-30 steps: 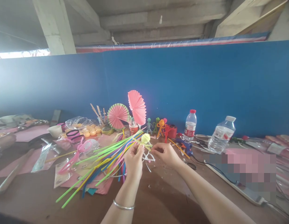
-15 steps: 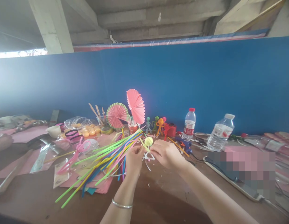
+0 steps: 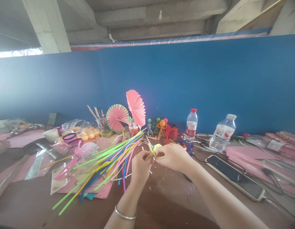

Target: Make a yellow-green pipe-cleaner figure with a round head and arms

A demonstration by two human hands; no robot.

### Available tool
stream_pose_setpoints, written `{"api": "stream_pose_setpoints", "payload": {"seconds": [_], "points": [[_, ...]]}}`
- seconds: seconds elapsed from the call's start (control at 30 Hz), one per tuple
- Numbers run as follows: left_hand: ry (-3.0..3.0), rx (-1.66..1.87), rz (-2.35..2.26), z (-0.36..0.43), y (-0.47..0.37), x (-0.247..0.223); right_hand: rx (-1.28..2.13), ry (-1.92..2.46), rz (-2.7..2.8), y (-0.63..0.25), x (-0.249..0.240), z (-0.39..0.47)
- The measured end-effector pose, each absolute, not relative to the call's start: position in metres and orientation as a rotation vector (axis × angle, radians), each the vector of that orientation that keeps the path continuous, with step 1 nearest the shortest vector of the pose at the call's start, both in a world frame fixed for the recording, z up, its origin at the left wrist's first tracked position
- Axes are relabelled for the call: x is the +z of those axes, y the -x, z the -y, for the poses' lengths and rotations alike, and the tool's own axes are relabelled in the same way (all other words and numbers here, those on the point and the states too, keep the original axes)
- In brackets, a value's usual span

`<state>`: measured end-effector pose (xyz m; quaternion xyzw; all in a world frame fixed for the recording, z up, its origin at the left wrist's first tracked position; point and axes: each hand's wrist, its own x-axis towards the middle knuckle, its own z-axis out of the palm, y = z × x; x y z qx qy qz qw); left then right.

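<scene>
Between my hands is a small pale-yellow figure (image 3: 157,147) with a round, ball-like top and thin yellow strips below. My left hand (image 3: 140,166), with a silver bangle on the wrist, pinches a yellow strip on its left side. Close beside it, my right hand (image 3: 173,158) has its fingers closed on the right side of the figure, partly covering it. Just left of my left hand lies a loose bundle of pipe cleaners (image 3: 106,163) in green, yellow, blue, pink and white. Small coloured figures (image 3: 161,128) stand behind my hands.
Two water bottles (image 3: 191,124) (image 3: 223,133) stand at the back right. A phone (image 3: 235,178) with a cable lies on the right. Folded paper fans (image 3: 117,117) rise at the back, with yellow-orange balls (image 3: 89,133) in plastic to their left. A blue wall (image 3: 197,73) closes off the back.
Both hands have come slightly lower and closer together. The yellow figure has dropped a little and is more covered by my right fingers. The view has shifted slightly.
</scene>
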<state>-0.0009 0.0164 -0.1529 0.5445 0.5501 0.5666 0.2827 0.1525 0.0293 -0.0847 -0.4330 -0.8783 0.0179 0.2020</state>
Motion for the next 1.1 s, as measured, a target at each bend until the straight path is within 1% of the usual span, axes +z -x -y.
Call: {"api": "stream_pose_setpoints", "payload": {"seconds": [0.3,0.47,0.7,1.1], "points": [[-1.140,1.457,-1.078,-0.019,-0.003,-0.154,-0.011,1.234,2.482,-0.152,-0.090,-0.038],[-1.042,1.426,-1.005,-0.020,-0.001,-0.154,-0.088,1.208,2.507,-0.150,-0.090,-0.037],[-1.096,1.412,-1.115,-0.022,-0.002,-0.156,-0.151,1.161,2.562,-0.149,-0.090,-0.037],[-1.451,1.416,-1.527,-0.023,0.004,-0.161,-0.222,1.019,2.719,-0.147,-0.086,-0.026]]}}
